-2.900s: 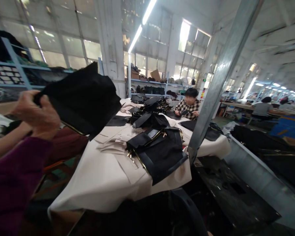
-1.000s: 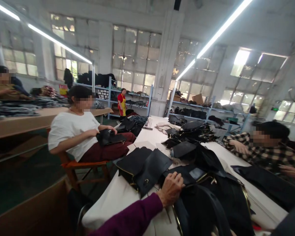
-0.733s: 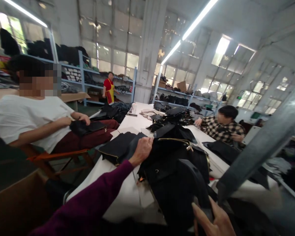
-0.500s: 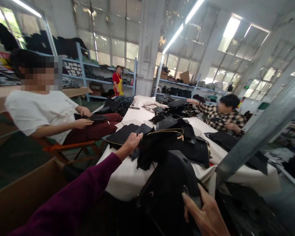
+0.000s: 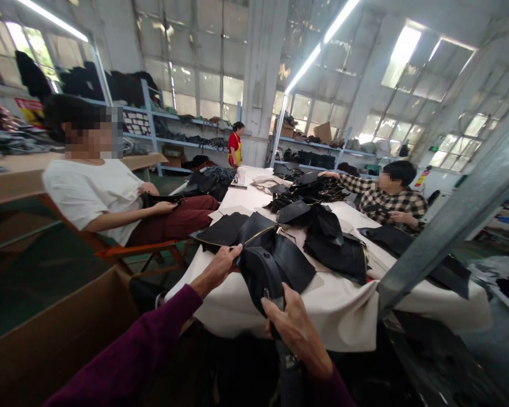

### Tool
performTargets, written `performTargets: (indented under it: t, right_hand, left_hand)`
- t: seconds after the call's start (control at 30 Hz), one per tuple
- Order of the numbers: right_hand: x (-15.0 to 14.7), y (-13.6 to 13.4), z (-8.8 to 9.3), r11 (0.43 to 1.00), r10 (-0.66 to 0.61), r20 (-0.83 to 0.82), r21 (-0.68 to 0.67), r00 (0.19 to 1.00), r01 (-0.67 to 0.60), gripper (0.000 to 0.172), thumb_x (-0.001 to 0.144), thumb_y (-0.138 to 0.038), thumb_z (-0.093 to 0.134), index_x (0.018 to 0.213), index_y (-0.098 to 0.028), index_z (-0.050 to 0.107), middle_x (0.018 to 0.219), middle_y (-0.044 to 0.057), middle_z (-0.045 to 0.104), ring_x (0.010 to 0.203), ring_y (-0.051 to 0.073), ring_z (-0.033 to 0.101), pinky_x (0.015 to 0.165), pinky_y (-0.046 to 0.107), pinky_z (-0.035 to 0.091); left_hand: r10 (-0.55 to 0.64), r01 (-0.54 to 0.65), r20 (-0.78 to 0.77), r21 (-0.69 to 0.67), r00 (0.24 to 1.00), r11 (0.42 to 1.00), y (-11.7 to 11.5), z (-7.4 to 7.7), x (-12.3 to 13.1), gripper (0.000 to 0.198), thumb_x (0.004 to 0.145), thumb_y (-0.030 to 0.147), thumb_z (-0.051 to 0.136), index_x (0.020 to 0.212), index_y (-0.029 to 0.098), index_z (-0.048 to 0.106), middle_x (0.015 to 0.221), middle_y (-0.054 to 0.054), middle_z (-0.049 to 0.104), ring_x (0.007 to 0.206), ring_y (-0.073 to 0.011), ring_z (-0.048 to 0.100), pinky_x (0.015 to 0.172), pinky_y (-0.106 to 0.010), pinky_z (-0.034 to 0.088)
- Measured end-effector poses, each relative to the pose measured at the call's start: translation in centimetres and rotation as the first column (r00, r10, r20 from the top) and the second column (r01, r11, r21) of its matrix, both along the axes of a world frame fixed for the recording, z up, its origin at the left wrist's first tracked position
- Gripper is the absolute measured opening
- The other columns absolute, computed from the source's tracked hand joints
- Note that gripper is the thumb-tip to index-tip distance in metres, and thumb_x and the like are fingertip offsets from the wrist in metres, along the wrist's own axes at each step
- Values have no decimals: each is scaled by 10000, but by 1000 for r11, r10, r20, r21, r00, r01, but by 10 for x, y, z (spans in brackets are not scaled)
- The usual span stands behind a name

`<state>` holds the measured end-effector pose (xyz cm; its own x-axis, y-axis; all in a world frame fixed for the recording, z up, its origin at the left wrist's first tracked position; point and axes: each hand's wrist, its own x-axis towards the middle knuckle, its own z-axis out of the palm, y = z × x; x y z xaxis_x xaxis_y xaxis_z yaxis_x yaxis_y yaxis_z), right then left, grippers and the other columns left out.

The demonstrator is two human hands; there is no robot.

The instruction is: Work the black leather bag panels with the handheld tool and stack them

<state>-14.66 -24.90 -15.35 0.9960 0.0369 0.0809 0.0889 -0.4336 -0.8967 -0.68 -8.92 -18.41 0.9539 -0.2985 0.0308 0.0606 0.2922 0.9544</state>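
A black leather bag piece (image 5: 258, 270) is stretched between my two hands over the near edge of the table. My left hand (image 5: 218, 270) pinches its left edge, close to a gold zipper (image 5: 261, 234) that runs across the black leather behind. My right hand (image 5: 294, 322) is closed around the curved strip on its right side, thumb on top. Below that hand hangs a black strap (image 5: 290, 373) with a metal buckle. Whether the strap and the piece are joined is hidden by my fingers.
More black zippered pieces (image 5: 337, 251) lie on the white-covered table (image 5: 348, 322). A slanted metal post (image 5: 445, 226) stands at right, an open cardboard box (image 5: 68, 333) at left. A co-worker in white (image 5: 93, 192) sits left; another in a checked shirt (image 5: 385, 198) sits across.
My right hand has moved up and left with the black piece, closer to my left hand. The zippered black piece by my left hand now lies lower and flatter. The view has shifted slightly.
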Motion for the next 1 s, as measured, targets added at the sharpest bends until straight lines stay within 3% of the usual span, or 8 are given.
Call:
performTargets:
  t: [0.1,0.23,0.4,0.5,0.6,0.77,0.87,1.0]
  right_hand:
    - [8,5,-1,1000,25,-16,-10,1000,-25,149,814,-329,484,798,-187,442,485,-52,532,381,110,532,367,187,414]
    - [4,6,-9,999,12,-38,-36,999,-14,146,807,-315,496,766,-187,438,460,-57,516,379,112,528,392,198,420]
    - [-24,0,-23,999,18,-110,-43,994,-23,128,804,-303,497,773,-190,446,498,-61,517,393,109,528,385,191,409]
    - [-33,-2,-33,1000,-8,-146,-27,989,4,128,816,-308,476,804,-184,444,479,-71,504,402,108,528,404,188,415]
    - [-30,-4,-42,999,-31,-174,-21,984,28,128,811,-300,464,811,-177,429,452,-86,472,372,95,497,376,176,393]
    - [-32,-13,-47,999,-27,-200,-22,979,23,131,808,-305,450,796,-178,423,475,-83,468,384,95,500,385,178,400]
    - [-46,-25,-39,997,-62,-210,-46,976,54,119,800,-300,447,807,-181,431,466,-92,443,382,99,488,390,183,393]
    - [-70,-42,-18,992,-91,-209,-106,974,70,170,810,-350,436,787,-182,449,501,-73,452,438,113,516,460,203,425]
  left_hand:
    - [-18,17,-15,-65,1000,998,8,-23,-16,286,709,401,620,666,125,561,603,-7,587,535,-99,533,523,-210,445]
    - [107,-126,-112,-169,988,978,19,-51,-31,239,679,356,641,685,135,549,611,2,586,537,-93,520,533,-196,421]
    - [268,-266,-162,32,950,963,36,-74,-25,301,661,428,619,652,143,521,530,36,518,475,-90,455,482,-197,373]
    - [340,-328,7,278,940,903,39,-75,-14,350,681,482,569,607,142,536,518,22,516,485,-110,458,476,-210,346]
    - [295,-358,205,465,933,810,35,-71,-8,317,641,450,623,678,136,610,599,-5,581,579,-147,519,524,-218,363]
    - [189,-337,311,544,931,768,23,-66,-16,242,666,380,617,691,140,611,578,-5,562,569,-165,520,514,-229,360]
    - [149,-473,550,513,822,716,17,-56,-27,202,780,319,508,695,158,595,669,-21,561,637,-153,526,577,-232,386]
    - [-6,-593,790,465,613,658,13,-49,-42,208,839,207,422,886,175,622,836,-63,569,781,-166,535,713,-268,424]
